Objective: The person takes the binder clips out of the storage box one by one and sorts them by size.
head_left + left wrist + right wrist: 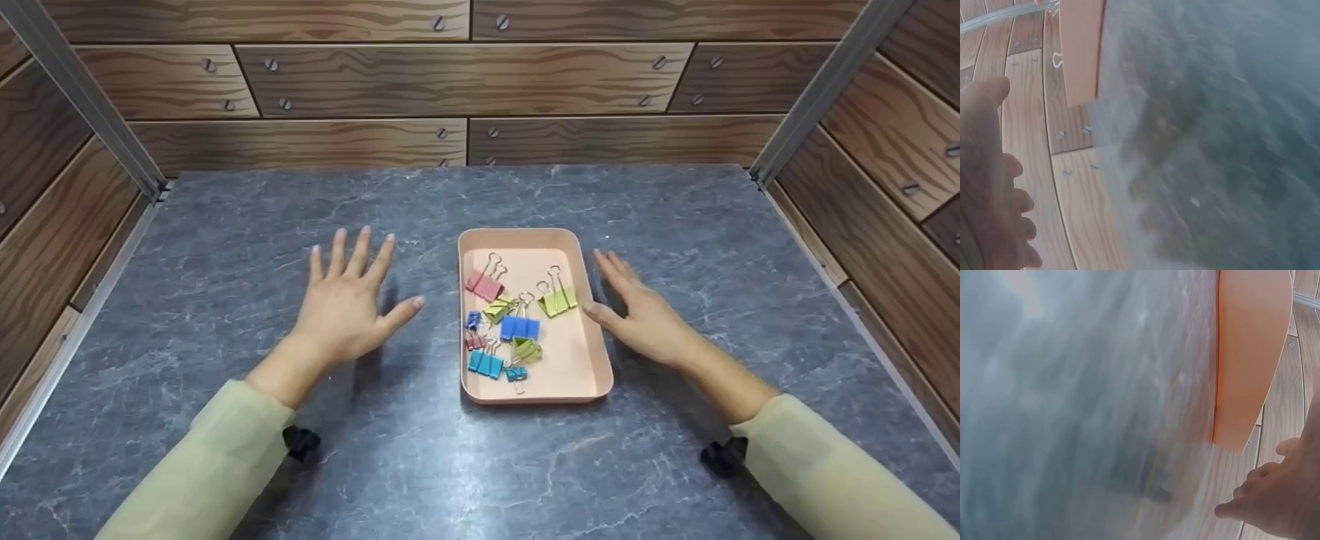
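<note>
A pink tray (574,375) lies on the table, holding several binder clips. Inside are a pink clip (484,286), a lime-green clip (557,301), a blue clip (520,328) and a teal clip (486,364), with smaller ones among them. To the tray's left my left hand (345,311) hovers with fingers spread, holding nothing. My right hand (645,315) is beside the tray's right wall, its fingers straight and its thumb close to the rim; whether it touches cannot be told. Both wrist views show the tray's outer wall (1081,50) and a hand apart from it.
A dark blue-grey marbled tabletop (465,465) spreads around the tray. Wood-patterned panels (465,79) stand at the back and both sides, with metal posts (832,90) at the rear corners. Black wrist mounts (301,442) sit at both sleeve cuffs.
</note>
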